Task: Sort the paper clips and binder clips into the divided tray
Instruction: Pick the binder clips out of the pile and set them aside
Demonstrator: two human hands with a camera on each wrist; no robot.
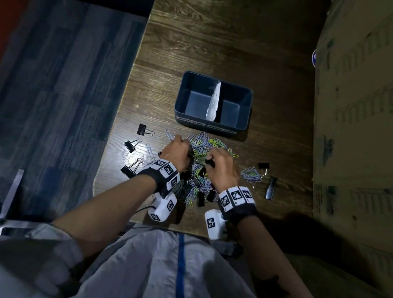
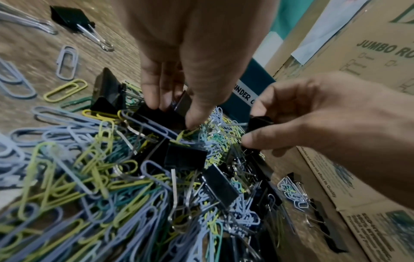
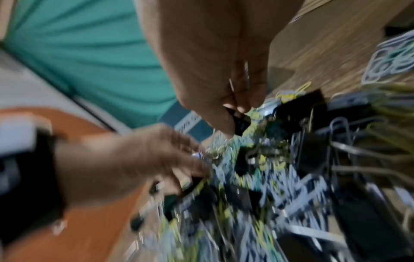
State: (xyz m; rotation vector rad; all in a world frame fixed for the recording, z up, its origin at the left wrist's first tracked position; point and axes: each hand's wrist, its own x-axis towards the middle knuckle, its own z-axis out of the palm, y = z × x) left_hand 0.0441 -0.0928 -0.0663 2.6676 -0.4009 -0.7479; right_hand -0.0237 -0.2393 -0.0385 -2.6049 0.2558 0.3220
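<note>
Pile: we see a mixed heap of plastic-coated wire paper clips [image 1: 203, 144], lilac, yellow-green and teal, with black folding binder clips [image 2: 184, 158] tangled through it. It lies on the dark wood-grain worktop [image 1: 226, 42], just near-side of the tray.
Tray: blue-grey rectangular plastic tray [image 1: 245, 100], split by a white upright divider [image 1: 214, 102] into two compartments; we see no clips in either. Two white labels sit on its near wall; the left one reads PAPER CLIPS.
Left grip: our left hand [image 1: 177, 153] reaches down into the left part of the heap, fingertips [image 2: 152, 102] pinching a black binder clip [image 2: 161, 117] at its top edge.
Right grip: our right hand [image 1: 224, 166] is over the right part of the heap, thumb and fingers pinching a small black binder clip [image 3: 239, 122].
Strays: three black binder clips [image 1: 133, 144] with wire handles lie apart left of the heap, near the worktop's left edge; a small cluster of paper clips [image 1: 252, 174] and more black clips lie to the right.
Edges: a brown cardboard box [image 1: 368, 118] walls the right side, close to the right strays. The worktop's near edge lies just under the wrists.
Open room: bare worktop beyond the tray.
</note>
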